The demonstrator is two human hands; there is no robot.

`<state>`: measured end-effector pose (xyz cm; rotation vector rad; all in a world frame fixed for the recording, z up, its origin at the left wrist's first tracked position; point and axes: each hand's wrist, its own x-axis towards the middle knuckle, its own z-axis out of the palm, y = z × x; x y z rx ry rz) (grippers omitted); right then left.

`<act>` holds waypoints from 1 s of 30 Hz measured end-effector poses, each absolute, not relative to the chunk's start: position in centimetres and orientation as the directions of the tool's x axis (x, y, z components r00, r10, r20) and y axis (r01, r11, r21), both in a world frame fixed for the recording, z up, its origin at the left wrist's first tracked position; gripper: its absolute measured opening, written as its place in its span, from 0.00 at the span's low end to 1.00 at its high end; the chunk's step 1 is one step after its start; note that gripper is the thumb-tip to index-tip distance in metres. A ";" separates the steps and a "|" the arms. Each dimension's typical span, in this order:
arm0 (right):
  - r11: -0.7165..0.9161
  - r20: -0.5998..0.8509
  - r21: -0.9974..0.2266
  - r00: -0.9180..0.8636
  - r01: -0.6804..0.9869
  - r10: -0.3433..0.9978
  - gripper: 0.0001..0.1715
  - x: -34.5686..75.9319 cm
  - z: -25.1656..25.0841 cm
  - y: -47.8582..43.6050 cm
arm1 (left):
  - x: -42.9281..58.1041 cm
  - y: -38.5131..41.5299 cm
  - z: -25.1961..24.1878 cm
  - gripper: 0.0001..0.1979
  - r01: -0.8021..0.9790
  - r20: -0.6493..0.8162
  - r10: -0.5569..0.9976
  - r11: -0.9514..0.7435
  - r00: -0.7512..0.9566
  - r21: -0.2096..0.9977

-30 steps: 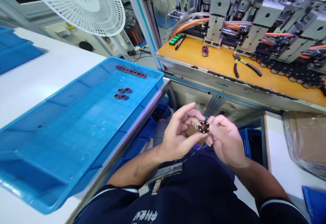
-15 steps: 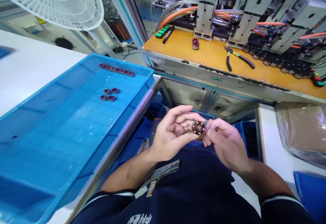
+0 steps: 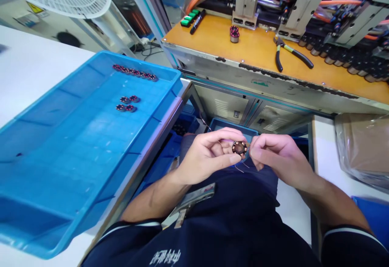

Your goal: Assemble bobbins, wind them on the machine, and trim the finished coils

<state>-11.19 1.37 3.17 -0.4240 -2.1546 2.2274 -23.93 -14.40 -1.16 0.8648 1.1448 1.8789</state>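
A small round motor stator [image 3: 239,148], dark with copper windings, sits between the thumb and fingers of my left hand [image 3: 209,153]. Its ring face is turned up toward me, and thin copper wire ends [image 3: 240,168] dangle below it. Just to the right of the stator, my right hand [image 3: 270,153] is closed in a pinch, thumb against the fingers. A fine wire seems to run from the stator to this pinch, but the fingertips hide what is in them.
At left, a blue tray [image 3: 91,218] holds a row of stators [image 3: 135,72] and a small cluster [image 3: 127,104]. On the machine's orange ledge are another stator [image 3: 234,34], cutting pliers [image 3: 290,53] and a black marker [image 3: 197,22]. Plastic-wrapped cardboard [image 3: 364,149] lies at right.
My view has tilted down and shifted slightly. My right hand has drawn a little away from the stator, and loose wire ends now show beneath it. The left hand keeps its hold.
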 end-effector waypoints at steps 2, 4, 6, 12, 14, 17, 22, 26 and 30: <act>-0.069 -0.197 -0.980 -0.968 0.189 0.154 0.19 -10.9 3.1 2.2 | -24.0 -14.6 -0.9 0.15 -0.315 0.126 0.882 -0.291 -0.454 0.903; -0.057 -0.196 -0.980 -0.969 0.189 0.151 0.18 -10.8 3.4 2.6 | -23.9 -14.8 -0.7 0.15 -0.339 0.088 0.895 -0.255 -0.438 0.905; -0.039 -0.224 -0.974 -0.964 0.221 0.144 0.18 -10.9 3.8 2.5 | -23.8 -14.8 -0.4 0.15 -0.325 0.075 0.898 -0.234 -0.435 0.916; -0.010 -0.293 -0.956 -0.956 0.292 0.012 0.16 -10.8 4.4 2.9 | -23.9 -14.8 0.1 0.15 -0.332 0.085 0.909 -0.234 -0.407 0.914; 0.076 -0.264 -0.963 -0.962 0.259 -0.071 0.15 -10.8 4.6 4.1 | -24.1 -14.8 0.3 0.14 -0.352 0.063 0.924 -0.206 -0.376 0.913; 0.186 -0.113 -0.978 -0.989 0.094 -0.094 0.12 -11.4 5.1 5.2 | -24.1 -14.8 0.7 0.13 -0.387 0.014 0.955 -0.133 -0.296 0.913; 0.214 0.092 -0.969 -0.985 -0.122 -0.145 0.08 -13.7 5.4 3.9 | -23.5 -14.7 0.5 0.14 -0.448 -0.097 0.981 0.012 -0.167 0.894; 0.237 0.075 -0.969 -0.996 -0.064 0.041 0.09 -13.7 5.2 2.6 | -23.3 -14.8 0.2 0.15 -0.460 -0.077 0.973 -0.032 -0.217 0.888; 0.183 -0.066 -0.976 -0.963 0.117 0.262 0.11 -12.2 5.2 2.3 | -23.5 -15.1 -0.1 0.16 -0.433 0.010 0.935 -0.174 -0.354 0.885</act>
